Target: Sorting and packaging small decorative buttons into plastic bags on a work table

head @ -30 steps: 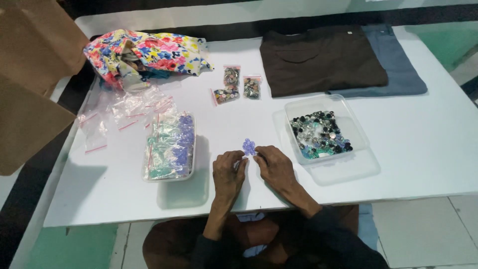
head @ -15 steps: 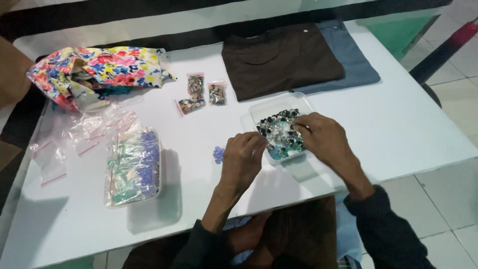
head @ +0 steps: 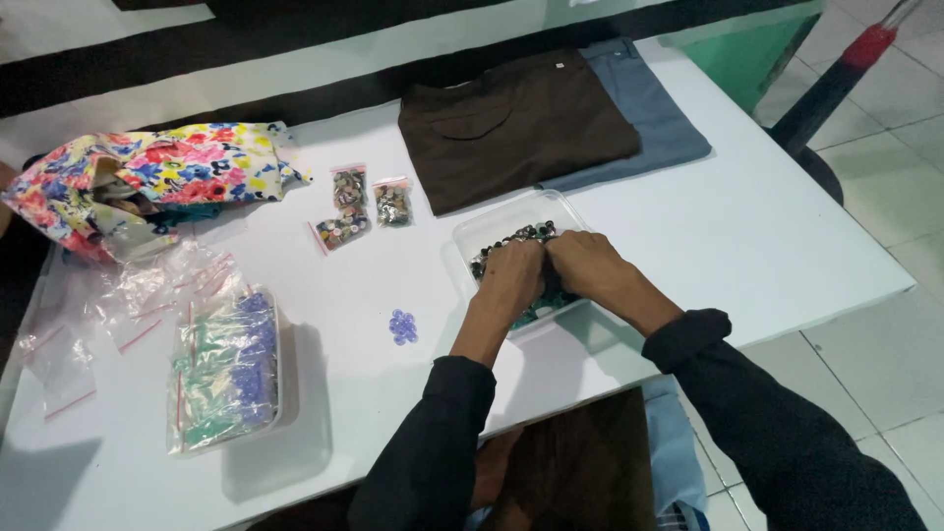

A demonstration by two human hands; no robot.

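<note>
Both hands are down inside a clear plastic tray (head: 489,227) full of dark and green buttons. My left hand (head: 511,275) rests on the buttons with curled fingers. Beside it, my right hand (head: 588,267) touches it, fingers bent into the pile. Whether either hand pinches a button is hidden. A small heap of purple buttons (head: 402,326) lies on the white table (head: 767,236), left of the tray.
A second clear tray (head: 228,370) of bagged buttons sits at left, with empty zip bags (head: 138,300) around it. Three small filled bags (head: 362,205) lie mid-table. A floral pouch (head: 147,177) and folded brown (head: 511,123) and blue garments (head: 654,118) lie at the back.
Both hands moved from the purple buttons to the right-hand tray, leaving the purple heap on the table. The camera swung right.
</note>
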